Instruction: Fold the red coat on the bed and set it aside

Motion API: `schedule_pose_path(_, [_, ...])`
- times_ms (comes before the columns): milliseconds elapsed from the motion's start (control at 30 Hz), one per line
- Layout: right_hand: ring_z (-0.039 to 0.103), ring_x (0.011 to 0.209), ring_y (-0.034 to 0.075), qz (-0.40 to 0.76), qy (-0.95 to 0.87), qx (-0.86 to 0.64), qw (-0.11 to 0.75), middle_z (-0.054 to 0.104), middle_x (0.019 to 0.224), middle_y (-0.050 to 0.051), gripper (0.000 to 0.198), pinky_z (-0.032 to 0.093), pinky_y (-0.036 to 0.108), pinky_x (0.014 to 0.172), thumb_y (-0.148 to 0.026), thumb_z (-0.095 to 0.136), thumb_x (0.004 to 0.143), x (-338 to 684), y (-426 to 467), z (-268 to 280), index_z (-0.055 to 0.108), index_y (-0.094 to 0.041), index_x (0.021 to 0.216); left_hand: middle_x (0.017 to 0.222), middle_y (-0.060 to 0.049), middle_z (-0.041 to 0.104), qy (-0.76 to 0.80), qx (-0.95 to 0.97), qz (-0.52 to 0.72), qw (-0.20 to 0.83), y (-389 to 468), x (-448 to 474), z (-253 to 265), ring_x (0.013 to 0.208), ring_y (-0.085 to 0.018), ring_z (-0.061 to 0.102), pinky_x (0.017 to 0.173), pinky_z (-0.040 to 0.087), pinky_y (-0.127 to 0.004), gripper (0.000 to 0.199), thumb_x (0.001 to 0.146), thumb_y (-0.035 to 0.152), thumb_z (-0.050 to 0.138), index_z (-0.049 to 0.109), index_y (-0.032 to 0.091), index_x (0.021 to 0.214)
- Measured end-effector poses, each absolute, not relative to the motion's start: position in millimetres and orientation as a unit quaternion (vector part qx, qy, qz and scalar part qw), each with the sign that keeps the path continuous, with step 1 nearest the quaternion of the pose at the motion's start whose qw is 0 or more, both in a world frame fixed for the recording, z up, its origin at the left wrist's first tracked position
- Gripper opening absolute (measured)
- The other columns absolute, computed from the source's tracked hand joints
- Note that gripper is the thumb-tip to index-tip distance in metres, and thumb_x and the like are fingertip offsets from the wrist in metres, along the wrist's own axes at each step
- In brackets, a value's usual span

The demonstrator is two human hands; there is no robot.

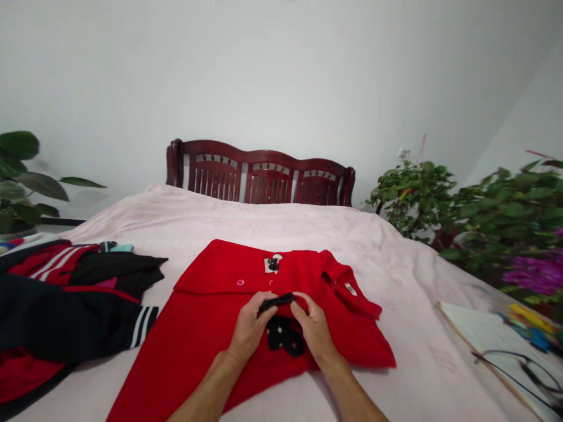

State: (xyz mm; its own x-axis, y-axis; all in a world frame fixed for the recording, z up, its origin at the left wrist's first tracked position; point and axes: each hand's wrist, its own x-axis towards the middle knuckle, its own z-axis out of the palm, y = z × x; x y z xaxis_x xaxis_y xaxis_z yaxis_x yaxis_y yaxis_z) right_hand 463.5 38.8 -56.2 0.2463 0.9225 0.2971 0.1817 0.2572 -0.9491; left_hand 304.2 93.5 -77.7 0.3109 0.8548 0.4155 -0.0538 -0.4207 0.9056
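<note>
A red coat lies spread on the bed, its collar toward the right with a white label inside. Round buttons and a small black-and-white ornament show on its front. My left hand and my right hand are closed on the two ends of a black strip, with red cloth just beneath it. Whether the strip is sewn to the coat I cannot tell. Below it, between my hands, is a black patch with light spots.
Dark blue, red and black clothes are heaped at the left on the pink sheet. Glasses rest on a white paper or board at the right. Beyond the bed stands a dark wooden bench back; leafy plants flank it.
</note>
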Motion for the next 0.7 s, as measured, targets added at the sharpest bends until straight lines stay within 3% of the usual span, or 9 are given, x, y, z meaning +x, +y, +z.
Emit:
schedule_pose_path(133, [0.062, 0.112, 0.024, 0.264, -0.558, -0.535, 0.576, 0.070, 0.118, 0.008, 0.040, 0.045, 0.039, 0.102, -0.048, 0.048, 0.094, 472.9, 38.6, -39.8, 0.069, -0.021, 0.114, 0.090, -0.002, 0.072, 0.367, 0.572, 0.556, 0.479, 96.8, 305.8, -76.6, 0.087, -0.020, 0.065, 0.084, 0.050, -0.030, 0.025, 0.083, 0.038, 0.064, 0.071, 0.019, 0.097])
schedule_pose_path(233, [0.059, 0.117, 0.025, 0.114, -0.562, -0.627, 0.527, 0.068, 0.122, 0.010, 0.038, 0.040, 0.041, 0.107, -0.039, 0.044, 0.095, 495.3, 40.9, -31.2, 0.068, -0.018, 0.116, 0.091, -0.003, 0.072, 0.389, 0.448, 0.601, 0.535, 103.7, 303.4, -74.9, 0.087, -0.019, 0.066, 0.084, 0.054, -0.032, 0.030, 0.081, 0.040, 0.067, 0.069, 0.017, 0.100])
schedule_pose_path(333, [0.047, 0.131, 0.032, -0.016, -0.554, -0.753, 0.355, 0.057, 0.138, 0.017, 0.043, 0.035, 0.048, 0.110, -0.027, 0.048, 0.091, 518.8, 41.2, -28.6, 0.061, -0.011, 0.128, 0.103, -0.004, 0.071, 0.356, 0.299, 0.632, 0.620, 109.6, 298.7, -70.7, 0.089, -0.017, 0.067, 0.083, 0.059, -0.038, 0.026, 0.086, 0.036, 0.064, 0.064, 0.019, 0.106])
schedule_pose_path(433, [0.037, 0.139, 0.036, -0.021, -0.532, -0.826, 0.186, 0.044, 0.149, 0.021, 0.053, 0.040, 0.051, 0.105, -0.027, 0.050, 0.091, 530.2, 38.6, -31.4, 0.050, -0.007, 0.140, 0.110, -0.006, 0.069, 0.329, 0.226, 0.645, 0.652, 110.6, 295.4, -65.0, 0.090, -0.017, 0.068, 0.081, 0.062, -0.044, 0.019, 0.091, 0.029, 0.059, 0.062, 0.019, 0.108])
schedule_pose_path(500, [0.041, 0.137, 0.034, -0.006, -0.522, -0.842, 0.136, 0.044, 0.149, 0.021, 0.057, 0.044, 0.047, 0.099, -0.032, 0.049, 0.093, 532.2, 37.4, -33.7, 0.044, -0.009, 0.145, 0.111, -0.008, 0.069, 0.322, 0.218, 0.644, 0.659, 108.9, 295.2, -61.6, 0.090, -0.017, 0.068, 0.080, 0.062, -0.046, 0.018, 0.092, 0.026, 0.058, 0.062, 0.019, 0.109])
schedule_pose_path(600, [0.054, 0.125, 0.032, 0.028, -0.494, -0.858, 0.135, 0.053, 0.141, 0.021, 0.060, 0.047, 0.042, 0.092, -0.037, 0.048, 0.093, 537.0, 38.1, -32.8, 0.041, -0.011, 0.146, 0.107, -0.007, 0.069, 0.323, 0.205, 0.645, 0.662, 106.2, 296.7, -56.0, 0.086, -0.015, 0.069, 0.078, 0.064, -0.046, 0.014, 0.093, 0.023, 0.058, 0.063, 0.019, 0.105])
schedule_pose_path(700, [0.064, 0.111, 0.029, 0.078, -0.495, -0.847, 0.179, 0.067, 0.122, 0.017, 0.052, 0.047, 0.037, 0.088, -0.032, 0.051, 0.087, 550.2, 39.5, -26.6, 0.053, -0.015, 0.136, 0.102, -0.004, 0.068, 0.315, 0.175, 0.659, 0.661, 106.0, 298.5, -46.5, 0.082, -0.013, 0.067, 0.075, 0.065, -0.043, 0.010, 0.092, 0.018, 0.058, 0.064, 0.019, 0.099])
